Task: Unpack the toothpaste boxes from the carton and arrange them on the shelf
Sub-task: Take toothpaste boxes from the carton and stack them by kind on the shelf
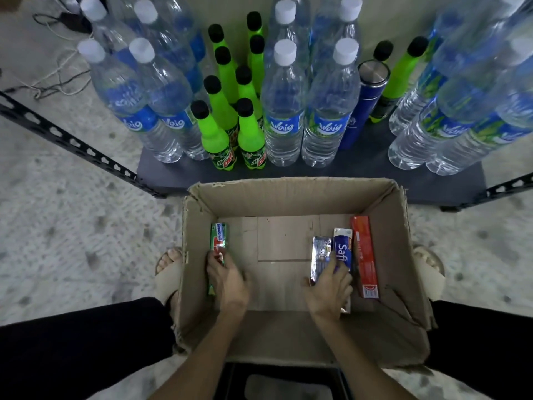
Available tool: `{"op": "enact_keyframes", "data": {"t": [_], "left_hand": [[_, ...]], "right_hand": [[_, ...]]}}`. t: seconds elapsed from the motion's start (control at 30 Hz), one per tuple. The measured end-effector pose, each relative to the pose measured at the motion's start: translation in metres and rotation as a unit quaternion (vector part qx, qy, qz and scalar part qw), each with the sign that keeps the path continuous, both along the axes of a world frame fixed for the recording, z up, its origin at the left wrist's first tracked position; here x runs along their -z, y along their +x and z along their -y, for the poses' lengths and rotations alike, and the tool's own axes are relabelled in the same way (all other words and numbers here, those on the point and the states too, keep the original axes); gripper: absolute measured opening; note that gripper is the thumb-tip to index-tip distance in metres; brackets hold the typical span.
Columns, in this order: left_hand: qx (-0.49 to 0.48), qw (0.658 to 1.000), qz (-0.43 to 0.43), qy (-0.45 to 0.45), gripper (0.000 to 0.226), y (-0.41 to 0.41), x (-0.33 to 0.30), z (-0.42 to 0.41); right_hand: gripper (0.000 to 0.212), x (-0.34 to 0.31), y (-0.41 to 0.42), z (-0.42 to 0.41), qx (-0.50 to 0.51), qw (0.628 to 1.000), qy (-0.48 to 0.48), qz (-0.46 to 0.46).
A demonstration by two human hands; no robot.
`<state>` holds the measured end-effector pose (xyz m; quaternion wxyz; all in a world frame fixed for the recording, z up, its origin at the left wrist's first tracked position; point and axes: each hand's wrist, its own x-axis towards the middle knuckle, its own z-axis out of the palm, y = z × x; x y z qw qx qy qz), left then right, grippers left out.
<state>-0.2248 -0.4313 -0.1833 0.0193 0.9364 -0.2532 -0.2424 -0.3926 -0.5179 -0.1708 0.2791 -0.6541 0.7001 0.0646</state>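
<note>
An open cardboard carton (288, 197) stands on the floor in front of me. Against its left wall lies a green toothpaste box (218, 236), and my left hand (227, 280) is closed around its near end. At the right lie a silver box (319, 255), a blue Safi box (343, 249) and a red box (364, 255) side by side. My right hand (330, 287) rests on the silver and blue boxes, fingers curled over them. The dark low shelf (450, 183) stands just beyond the carton.
Large water bottles (284, 111), green soda bottles (248, 131) and a blue flask (363, 102) crowd the shelf. Slotted black rack rails (72, 142) run out at both sides. Cables (54, 79) lie on the floor at far left. My sandalled feet flank the carton.
</note>
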Motion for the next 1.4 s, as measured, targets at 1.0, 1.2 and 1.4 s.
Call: {"op": "enact_keyframes", "data": {"t": [1.0, 1.2, 1.4], "left_hand": [[-0.087, 0.987, -0.104, -0.089, 0.073, 0.022, 0.010, 0.005], [-0.098, 0.983, -0.102, -0.115, 0.071, 0.022, 0.012, 0.006], [-0.071, 0.981, -0.089, -0.155, 0.067, 0.012, 0.014, 0.000]], "right_hand": [[0.095, 0.013, 0.011, -0.007, -0.016, 0.988, 0.084, 0.126], [0.097, 0.016, 0.036, -0.011, -0.050, 0.995, 0.037, 0.080], [0.086, 0.014, 0.051, -0.017, -0.004, 0.998, 0.001, 0.063]]}}
